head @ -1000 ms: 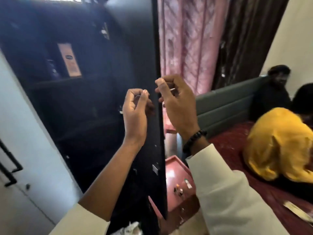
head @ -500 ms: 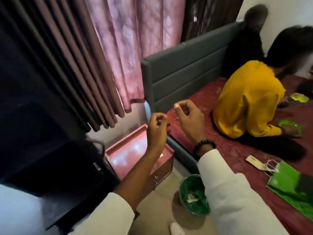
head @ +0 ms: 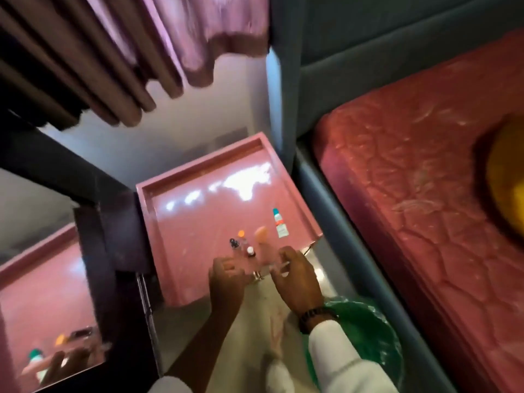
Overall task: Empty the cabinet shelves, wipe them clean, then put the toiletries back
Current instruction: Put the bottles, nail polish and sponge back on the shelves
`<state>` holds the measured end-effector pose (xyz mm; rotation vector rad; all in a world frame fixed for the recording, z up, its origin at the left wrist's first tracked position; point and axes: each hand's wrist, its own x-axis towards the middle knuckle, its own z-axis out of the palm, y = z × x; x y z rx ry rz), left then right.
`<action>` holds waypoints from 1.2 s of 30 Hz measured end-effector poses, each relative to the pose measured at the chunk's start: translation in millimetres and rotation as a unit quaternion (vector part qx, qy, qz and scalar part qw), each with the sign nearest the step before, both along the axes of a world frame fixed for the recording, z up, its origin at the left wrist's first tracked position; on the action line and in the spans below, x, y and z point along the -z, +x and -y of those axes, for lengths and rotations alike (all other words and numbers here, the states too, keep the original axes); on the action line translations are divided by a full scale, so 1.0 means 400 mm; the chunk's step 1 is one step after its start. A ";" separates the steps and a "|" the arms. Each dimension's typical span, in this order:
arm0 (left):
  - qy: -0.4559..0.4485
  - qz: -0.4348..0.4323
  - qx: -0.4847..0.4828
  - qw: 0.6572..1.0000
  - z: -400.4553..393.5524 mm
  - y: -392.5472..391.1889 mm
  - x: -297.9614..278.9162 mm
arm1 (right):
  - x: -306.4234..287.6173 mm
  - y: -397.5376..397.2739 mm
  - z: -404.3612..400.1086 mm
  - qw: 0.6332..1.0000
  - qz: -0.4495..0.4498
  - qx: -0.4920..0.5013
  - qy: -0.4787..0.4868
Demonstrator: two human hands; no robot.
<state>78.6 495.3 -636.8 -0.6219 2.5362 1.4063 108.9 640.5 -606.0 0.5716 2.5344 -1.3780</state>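
Observation:
My left hand (head: 226, 280) and my right hand (head: 296, 275) hover close together over the front edge of a pink bedside table (head: 198, 211). My right hand pinches a small thin pale item (head: 270, 269), too blurred to name. The left hand's fingers are curled, and nothing shows in them. On the table just beyond my hands stand three tiny bottles, one orange-capped (head: 241, 236), one black-capped (head: 233, 243) and one white-capped (head: 250, 251). Beside them sit a peach blob (head: 260, 233) and a lying teal-capped tube (head: 280, 224). The dark cabinet's mirrored door (head: 48, 307) at the left reflects them.
A green-lined bin (head: 371, 333) stands on the floor under my right wrist. A bed with a red mattress (head: 411, 194) and grey frame fills the right. A person's yellow top (head: 507, 177) shows at the far right edge. Curtains (head: 113, 61) hang above.
My view has swung from the cabinet's dark shelves, right and down to the pink table. Both hands have dropped together to its front edge, still pinched around the small item.

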 end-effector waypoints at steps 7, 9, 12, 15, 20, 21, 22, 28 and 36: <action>-0.031 -0.005 0.029 0.999 0.063 -0.124 0.212 | 0.258 -0.055 0.118 1.000 0.008 0.011 -0.004; -0.024 0.011 0.064 0.998 0.078 -0.154 0.249 | 0.292 -0.069 0.142 1.000 0.000 0.010 0.014; -0.022 0.021 0.113 0.993 0.098 -0.180 0.304 | 0.325 -0.088 0.166 1.000 0.004 0.016 0.025; -0.036 0.021 0.128 0.991 0.108 -0.188 0.337 | 0.349 -0.102 0.184 0.998 -0.013 0.030 0.061; -0.042 -0.001 0.122 0.992 0.093 -0.170 0.317 | 0.355 -0.108 0.207 0.995 -0.035 0.050 0.078; -0.045 -0.005 0.117 0.992 0.089 -0.159 0.305 | 0.347 -0.103 0.208 0.996 -0.034 0.055 0.069; -0.047 -0.008 0.115 0.992 0.085 -0.146 0.290 | 0.337 -0.099 0.210 0.996 -0.036 0.056 0.063; 0.031 -0.022 0.103 0.994 0.031 -0.037 0.097 | 0.162 -0.068 0.165 0.994 -0.083 0.059 0.049; 0.220 -0.045 0.092 0.970 -0.022 0.072 -0.432 | -0.351 0.061 0.105 0.978 -0.172 0.109 0.043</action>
